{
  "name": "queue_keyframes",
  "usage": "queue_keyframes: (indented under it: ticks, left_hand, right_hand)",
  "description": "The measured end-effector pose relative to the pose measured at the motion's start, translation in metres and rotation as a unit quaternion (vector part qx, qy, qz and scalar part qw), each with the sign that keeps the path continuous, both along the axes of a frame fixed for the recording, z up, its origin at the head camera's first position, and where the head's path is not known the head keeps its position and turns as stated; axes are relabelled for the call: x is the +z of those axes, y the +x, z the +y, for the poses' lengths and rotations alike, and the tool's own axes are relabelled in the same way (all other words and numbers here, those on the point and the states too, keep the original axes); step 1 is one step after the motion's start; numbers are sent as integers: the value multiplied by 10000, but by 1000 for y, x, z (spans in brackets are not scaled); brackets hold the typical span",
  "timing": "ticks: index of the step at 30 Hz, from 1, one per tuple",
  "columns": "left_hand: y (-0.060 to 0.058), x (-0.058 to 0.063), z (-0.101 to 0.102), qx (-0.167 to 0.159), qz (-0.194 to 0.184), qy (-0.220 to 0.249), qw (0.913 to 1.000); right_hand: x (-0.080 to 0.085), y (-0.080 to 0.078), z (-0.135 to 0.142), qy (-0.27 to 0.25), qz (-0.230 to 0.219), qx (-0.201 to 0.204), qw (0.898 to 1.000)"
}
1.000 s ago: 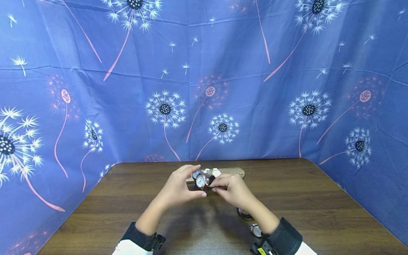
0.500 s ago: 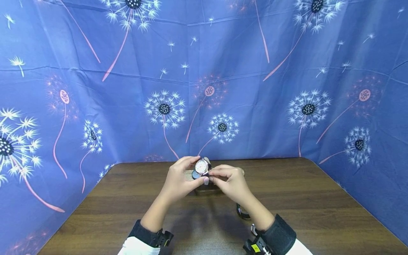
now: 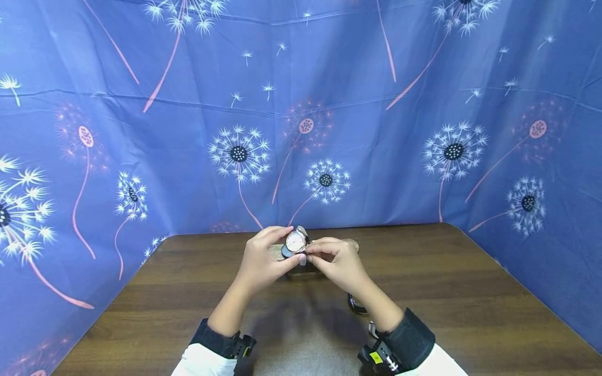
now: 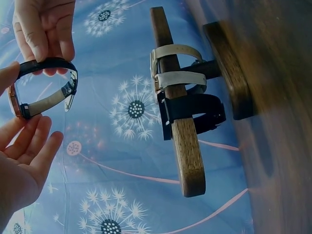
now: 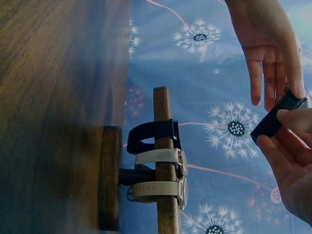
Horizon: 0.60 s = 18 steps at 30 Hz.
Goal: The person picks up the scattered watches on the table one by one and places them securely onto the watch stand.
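Observation:
A wristwatch (image 3: 295, 242) with a pale round dial, rose-gold case and dark strap is held up in front of the wooden watch stand (image 4: 190, 165). My left hand (image 3: 261, 261) pinches its case between thumb and fingers. From the other side, my right hand (image 3: 340, 263) pinches the dark strap (image 5: 273, 119) close to the case. In the left wrist view the strap forms a loop with a metal buckle (image 4: 69, 100). Several watches hang on the stand's bar, among them a black-strapped one (image 4: 192, 107), a white-strapped one (image 4: 183, 79) and a beige-strapped one (image 5: 156, 188).
On the brown wooden table (image 3: 451, 292), a black-strapped watch (image 3: 357, 304) lies near my right forearm. Another pale watch (image 3: 372, 329) lies partly hidden beside my right cuff. A blue dandelion-print cloth (image 3: 376, 130) hangs behind the table.
The watch has risen and its dial has tipped upward. Both hands went up with it, and my right fingers came closer to the case. In the last half second they barely moved.

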State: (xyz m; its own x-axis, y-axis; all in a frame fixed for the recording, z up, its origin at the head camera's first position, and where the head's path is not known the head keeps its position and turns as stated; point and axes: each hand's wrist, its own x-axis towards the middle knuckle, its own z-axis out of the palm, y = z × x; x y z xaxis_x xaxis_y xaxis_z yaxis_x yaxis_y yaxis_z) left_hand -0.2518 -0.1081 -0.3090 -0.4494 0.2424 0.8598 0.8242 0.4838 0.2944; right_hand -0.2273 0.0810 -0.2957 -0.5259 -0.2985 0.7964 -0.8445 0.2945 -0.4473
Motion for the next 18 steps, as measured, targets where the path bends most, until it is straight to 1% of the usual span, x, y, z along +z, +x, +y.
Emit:
queue_keyframes:
  ticks: [2, 4, 7, 10, 11, 13, 18]
  left_hand:
    - [-1, 0, -2, 52, 85, -98, 9999]
    - [-2, 1, -6, 120, 73, -220, 9997]
    - [-1, 4, -12, 281, -68, -471, 9985]
    - [0, 6, -21, 444, -314, -669, 9963]
    - [-1, 7, -24, 486, -397, -713, 9955]
    - [-1, 8, -29, 604, -552, -758, 9938]
    - [-3, 11, -44, 998, -700, -930, 9882]
  right_hand:
    - [0, -1, 1, 60, -100, 134, 9998]
    - [0, -2, 2, 142, -223, 158, 9995]
    - [-11, -18, 10, 345, -418, 68, 9985]
    - [-22, -35, 22, 610, -454, -240, 9968]
    - [-25, -42, 27, 715, -396, -368, 9960]
    - [-25, -46, 34, 862, -348, -593, 9939]
    - [-20, -54, 51, 986, -604, -999, 9883]
